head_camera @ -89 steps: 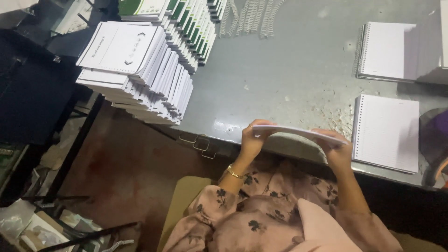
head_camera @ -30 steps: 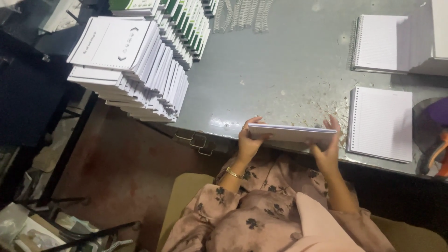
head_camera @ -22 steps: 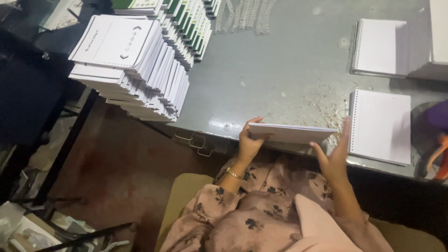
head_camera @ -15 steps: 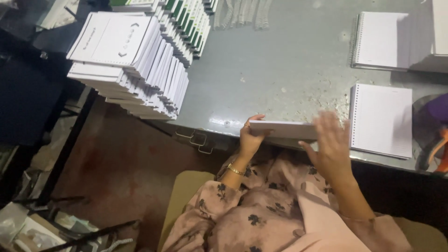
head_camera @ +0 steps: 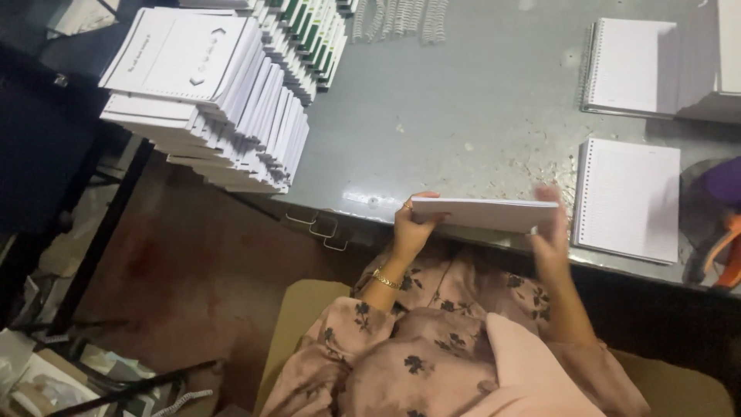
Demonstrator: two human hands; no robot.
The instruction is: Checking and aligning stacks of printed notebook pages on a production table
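Note:
A thin stack of white pages [head_camera: 482, 213] is held flat at the near edge of a grey metal table [head_camera: 463, 116]. My left hand [head_camera: 413, 228] grips the stack's left end, thumb on top; a gold bangle sits on that wrist. At the stack's right end my right hand [head_camera: 549, 235] is blurred by motion, its fingers touching that end. A spiral-bound white notebook [head_camera: 627, 199] lies just to the right of that hand.
A tall slanted pile of white booklets [head_camera: 212, 100] fills the table's left end. Wire binding coils [head_camera: 401, 17] lie at the far edge. Another notebook [head_camera: 629, 66] and a paper stack sit far right. Orange-handled object [head_camera: 725, 251] at right edge. Brown floor lies below left.
The stack has come down from a tilted hold to lie flat at the table edge. My right hand left its end, swept over its top, and is now back at the right end.

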